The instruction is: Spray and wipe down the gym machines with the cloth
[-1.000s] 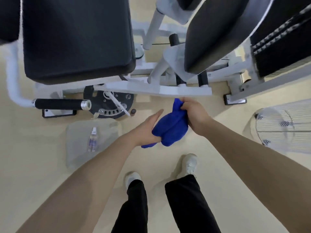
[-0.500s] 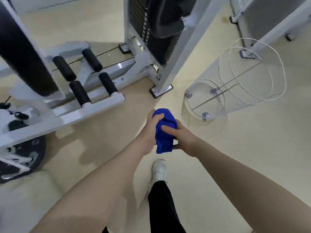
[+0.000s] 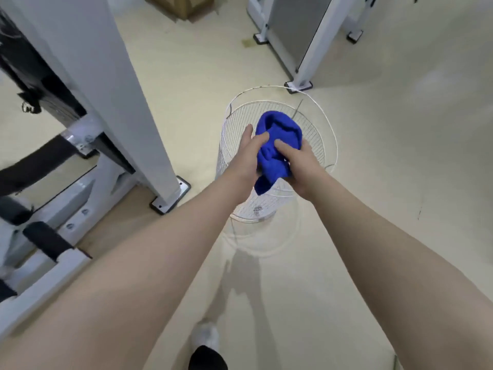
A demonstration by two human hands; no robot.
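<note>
A bunched blue cloth (image 3: 277, 145) is held between both hands, straight above a white wire basket (image 3: 324, 121) that stands on the floor. My left hand (image 3: 246, 158) grips the cloth's left side with thumb and fingers curled onto it. My right hand (image 3: 301, 164) grips its right side, thumb on top. A corner of the cloth hangs down between my wrists. The white gym machine (image 3: 88, 84) with black padded rollers (image 3: 48, 240) stands to the left. The spray bottle is not in view.
The machine's white upright post ends in a floor plate (image 3: 170, 198) just left of the basket. A second machine's frame and feet (image 3: 298, 84) stand behind the basket. A cardboard box (image 3: 181, 4) sits at the far top. My shoe (image 3: 205, 340) is at the bottom.
The view has swung right, away from the machine's seat pads and the spray bottle. Both hands have carried the cloth from beside the machine to above the wire basket.
</note>
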